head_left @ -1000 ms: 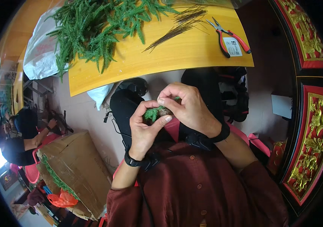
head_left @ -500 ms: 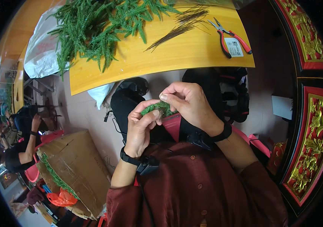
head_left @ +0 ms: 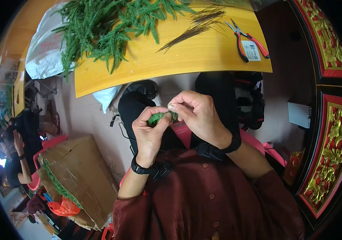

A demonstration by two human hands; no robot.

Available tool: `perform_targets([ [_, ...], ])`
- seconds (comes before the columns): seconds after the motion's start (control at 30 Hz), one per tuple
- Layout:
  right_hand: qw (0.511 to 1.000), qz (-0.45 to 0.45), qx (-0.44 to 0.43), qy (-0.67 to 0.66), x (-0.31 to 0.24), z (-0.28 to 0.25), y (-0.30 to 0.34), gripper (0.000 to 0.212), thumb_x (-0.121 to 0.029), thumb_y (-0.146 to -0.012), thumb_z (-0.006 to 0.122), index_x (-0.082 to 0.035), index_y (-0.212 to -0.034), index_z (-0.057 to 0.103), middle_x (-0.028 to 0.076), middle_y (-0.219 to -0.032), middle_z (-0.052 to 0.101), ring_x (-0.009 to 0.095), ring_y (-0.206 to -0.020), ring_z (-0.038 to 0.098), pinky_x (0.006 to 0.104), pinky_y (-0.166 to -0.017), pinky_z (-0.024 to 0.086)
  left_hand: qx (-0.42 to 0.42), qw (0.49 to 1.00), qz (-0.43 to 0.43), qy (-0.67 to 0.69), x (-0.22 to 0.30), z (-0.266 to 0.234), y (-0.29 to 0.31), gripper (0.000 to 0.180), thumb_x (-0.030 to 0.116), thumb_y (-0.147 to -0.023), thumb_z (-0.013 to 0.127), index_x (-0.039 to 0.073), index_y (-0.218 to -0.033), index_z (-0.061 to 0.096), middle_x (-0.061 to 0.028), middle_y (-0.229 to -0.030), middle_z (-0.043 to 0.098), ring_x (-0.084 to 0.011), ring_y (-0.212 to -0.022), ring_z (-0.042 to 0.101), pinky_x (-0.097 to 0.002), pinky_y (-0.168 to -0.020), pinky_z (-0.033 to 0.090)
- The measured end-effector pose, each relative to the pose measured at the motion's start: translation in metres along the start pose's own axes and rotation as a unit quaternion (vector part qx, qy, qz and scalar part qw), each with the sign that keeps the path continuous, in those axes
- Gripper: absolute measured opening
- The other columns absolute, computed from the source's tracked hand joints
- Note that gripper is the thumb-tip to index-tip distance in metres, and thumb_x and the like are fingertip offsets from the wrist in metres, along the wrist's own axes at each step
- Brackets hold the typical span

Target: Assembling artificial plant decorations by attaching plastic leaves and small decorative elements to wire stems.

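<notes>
Above my lap, my left hand [head_left: 149, 132] is closed with thumb and fingers around a small green artificial sprig [head_left: 155, 119]. My right hand [head_left: 200, 116] meets it from the other side, thumb and forefinger pinched together at the sprig's end. What lies in that pinch is too small and hidden to name. On the yellow table [head_left: 147, 76] in front lies a large heap of the same green sprigs [head_left: 95, 32]. Several thin brown wires [head_left: 185, 39] are spread beside the heap, and red-and-black pliers [head_left: 240, 36] rest at the right.
A white plastic bag [head_left: 45, 52] stands at the table's left. An opened cardboard box [head_left: 81, 176] with greenery inside and a red plastic bag [head_left: 64, 207] is at lower left. Another person [head_left: 15, 160] sits beyond it. Red and gold carved panels [head_left: 331, 140] line the right side.
The sprig shows less between my hands, and my right hand has shifted slightly down, still pinching. The other person's hand has lifted, open. The view has shifted slightly.
</notes>
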State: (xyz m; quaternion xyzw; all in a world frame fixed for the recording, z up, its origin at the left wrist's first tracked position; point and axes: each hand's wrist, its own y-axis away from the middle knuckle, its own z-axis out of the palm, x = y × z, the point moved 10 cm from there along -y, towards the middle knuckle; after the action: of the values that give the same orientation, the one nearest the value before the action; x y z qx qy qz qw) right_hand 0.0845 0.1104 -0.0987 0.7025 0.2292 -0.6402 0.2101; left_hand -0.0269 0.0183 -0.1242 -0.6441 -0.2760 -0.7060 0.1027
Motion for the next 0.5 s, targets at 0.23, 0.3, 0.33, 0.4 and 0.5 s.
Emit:
perform_targets([
  [0.23, 0.999, 0.033, -0.012, -0.024, 0.0, 0.012, -0.002, 0.006, -0.002, -0.088, 0.06, 0.002, -0.085, 0.064, 0.005, -0.074, 0.064, 0.007, -0.057, 0.057, 0.0207, -0.052, 0.045, 0.02, 0.999, -0.024, 0.045, 0.002, -0.01, 0.001, 0.009, -0.004, -0.081, 0.064, -0.002, -0.09, 0.066, -0.0002, -0.076, 0.06, -0.0061, -0.067, 0.056, -0.0198, -0.062, 0.045],
  [0.3, 0.999, 0.043, -0.011, -0.022, -0.001, 0.013, -0.003, 0.007, -0.002, -0.088, 0.06, 0.003, -0.085, 0.063, 0.005, -0.074, 0.064, 0.006, -0.058, 0.056, 0.0205, -0.052, 0.045, 0.019, 0.998, -0.03, 0.057, 0.004, -0.012, 0.0, 0.01, -0.004, -0.082, 0.063, -0.002, -0.091, 0.066, -0.0004, -0.076, 0.06, -0.0062, -0.067, 0.056, -0.0198, -0.062, 0.045],
  [0.33, 0.999, 0.048, -0.011, -0.021, 0.0, 0.013, -0.003, 0.007, -0.002, -0.088, 0.059, 0.003, -0.085, 0.063, 0.005, -0.074, 0.064, 0.006, -0.058, 0.056, 0.0205, -0.052, 0.045, 0.016, 0.996, -0.042, 0.074, 0.002, -0.012, 0.0, 0.01, -0.004, -0.082, 0.063, -0.002, -0.091, 0.066, -0.0007, -0.077, 0.061, -0.0062, -0.067, 0.056, -0.0199, -0.062, 0.045],
  [0.4, 0.998, 0.055, -0.012, -0.03, -0.001, 0.014, -0.004, 0.007, -0.003, -0.089, 0.059, 0.003, -0.086, 0.063, 0.005, -0.073, 0.063, 0.006, -0.058, 0.056, 0.0205, -0.052, 0.045, 0.009, 0.992, -0.065, 0.106, 0.001, -0.012, -0.001, 0.01, -0.003, -0.082, 0.063, -0.001, -0.091, 0.066, -0.0014, -0.077, 0.061, -0.0062, -0.067, 0.056, -0.02, -0.062, 0.045],
  [0.5, 0.996, 0.069, -0.016, -0.049, -0.002, 0.015, -0.006, 0.008, -0.003, -0.089, 0.059, 0.003, -0.086, 0.063, 0.004, -0.073, 0.063, 0.006, -0.058, 0.055, 0.0206, -0.052, 0.045, 0.012, 0.987, -0.089, 0.133, -0.001, -0.013, -0.002, 0.009, -0.001, -0.083, 0.063, -0.001, -0.091, 0.066, -0.0021, -0.078, 0.062, -0.0063, -0.066, 0.056, -0.02, -0.062, 0.045],
])
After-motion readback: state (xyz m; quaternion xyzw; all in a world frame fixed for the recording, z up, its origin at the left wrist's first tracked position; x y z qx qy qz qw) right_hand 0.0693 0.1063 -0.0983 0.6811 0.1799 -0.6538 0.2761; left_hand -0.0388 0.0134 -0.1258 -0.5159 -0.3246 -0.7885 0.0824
